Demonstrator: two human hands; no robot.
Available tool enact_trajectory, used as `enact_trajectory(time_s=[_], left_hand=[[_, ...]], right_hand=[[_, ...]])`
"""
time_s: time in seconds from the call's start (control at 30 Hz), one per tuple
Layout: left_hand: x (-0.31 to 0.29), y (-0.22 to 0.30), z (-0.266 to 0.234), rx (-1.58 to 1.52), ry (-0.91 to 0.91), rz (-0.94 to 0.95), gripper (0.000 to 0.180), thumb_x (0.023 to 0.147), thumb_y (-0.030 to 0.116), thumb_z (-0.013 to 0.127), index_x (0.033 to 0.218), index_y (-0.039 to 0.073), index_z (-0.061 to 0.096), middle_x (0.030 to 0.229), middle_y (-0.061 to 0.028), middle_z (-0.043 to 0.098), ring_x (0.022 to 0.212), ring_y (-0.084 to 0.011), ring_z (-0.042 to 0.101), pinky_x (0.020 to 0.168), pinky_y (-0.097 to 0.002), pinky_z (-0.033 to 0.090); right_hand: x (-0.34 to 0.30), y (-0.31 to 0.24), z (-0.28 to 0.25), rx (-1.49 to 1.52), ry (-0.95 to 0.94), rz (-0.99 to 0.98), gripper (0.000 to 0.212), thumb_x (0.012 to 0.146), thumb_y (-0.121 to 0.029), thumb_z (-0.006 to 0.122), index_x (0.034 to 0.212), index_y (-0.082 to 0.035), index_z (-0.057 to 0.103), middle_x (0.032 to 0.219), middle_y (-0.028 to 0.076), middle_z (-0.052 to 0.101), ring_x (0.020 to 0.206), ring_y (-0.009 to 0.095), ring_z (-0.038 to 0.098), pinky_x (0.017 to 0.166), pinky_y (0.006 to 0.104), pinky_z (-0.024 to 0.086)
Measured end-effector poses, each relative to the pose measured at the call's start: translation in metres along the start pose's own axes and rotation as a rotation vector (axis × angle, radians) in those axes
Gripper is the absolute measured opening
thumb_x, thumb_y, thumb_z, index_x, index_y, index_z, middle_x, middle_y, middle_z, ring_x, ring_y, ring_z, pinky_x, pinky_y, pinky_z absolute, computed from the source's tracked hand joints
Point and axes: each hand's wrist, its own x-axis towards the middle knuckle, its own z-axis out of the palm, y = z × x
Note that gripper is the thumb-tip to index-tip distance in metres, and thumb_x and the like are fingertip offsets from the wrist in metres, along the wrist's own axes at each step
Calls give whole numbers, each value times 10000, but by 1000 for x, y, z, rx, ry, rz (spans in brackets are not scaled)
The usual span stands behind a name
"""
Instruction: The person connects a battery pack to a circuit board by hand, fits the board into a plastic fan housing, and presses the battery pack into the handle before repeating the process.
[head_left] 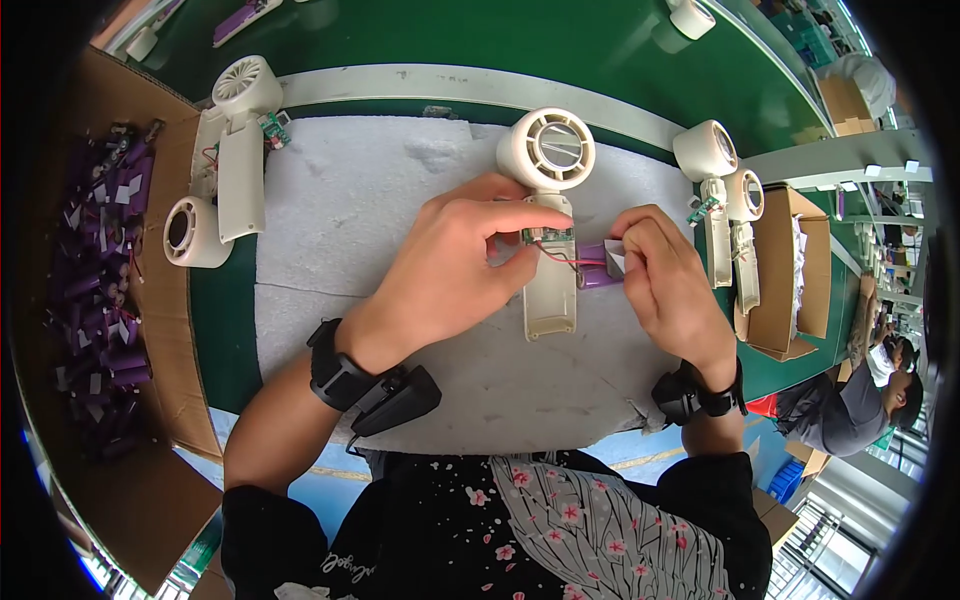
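The white fan point(550, 305) lay on the grey foam mat point(320, 340), its round head away from the person and its open handle toward the body. The left hand point(455, 250) had its thumb and forefinger grasping the fan around the small green circuit board point(556, 236) just below the head. The purple battery point(592, 272) was just right of the handle, with red wires point(556, 254) running between it and the board. The right hand point(660, 270) was curled, its fingertips pinching the battery's pale paper tab point(615, 260). Left of the mat, a cardboard box point(175, 340) held a heap of purple batteries point(100, 330); right of it, more white fan parts point(705, 150) stood near a smaller box point(768, 290).
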Motion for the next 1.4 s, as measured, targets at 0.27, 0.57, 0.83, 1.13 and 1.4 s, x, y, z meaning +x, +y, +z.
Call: enact_trajectory(time_s=[0.27, 0.57, 0.83, 1.13, 1.4], left_hand=[[-1, 0, 0, -22, 22, -23, 317, 726, -32, 604, 1003, 71, 721, 914, -97, 644, 688, -187, 603, 645, -297, 507], [-1, -2, 1, -44, 44, -79, 310, 715, -20, 620, 989, 74, 731, 887, -99, 650, 676, -199, 610, 648, -307, 512], [2, -4, 0, 3, 24, -25, 301, 711, -10, 648, 986, 77, 736, 911, -115, 659, 677, -208, 625, 658, -305, 525], [2, -7, -2, 83, 17, 63, 349, 722, -27, 681, 1033, 120, 741, 966, -92, 672, 716, -145, 639, 631, -241, 511], [3, -11, -2, 141, 29, 135, 340, 704, 4, 735, 1025, 117, 743, 962, -102, 685, 734, -164, 668, 630, -253, 534]], right_hand=[[-16, 55, -63, 896, 680, -57, 405, 979, -385, 416, 1087, -11, 526, 956, 78, 517, 753, 144, 470, 688, 264, 380], [10, 4, 0, 182, -105, -22, 408, 692, -61, 774, 1067, -27, 617, 1091, 80, 584, 983, 180, 560, 770, 278, 464], [4, 16, -4, 168, -125, -52, 395, 671, -12, 757, 1047, -8, 637, 1016, 90, 617, 851, 192, 625, 710, 282, 510], [0, -4, -14, 1037, -395, 522, 613, 772, 21, 648, 1340, 8, 419, 1039, 129, 597, 874, 235, 663, 717, 320, 556], [-7, 2, -13, 1349, -507, 417, 936, 611, 94, 762, 1420, -17, 306, 1211, 139, 518, 996, 248, 633, 818, 329, 524]])
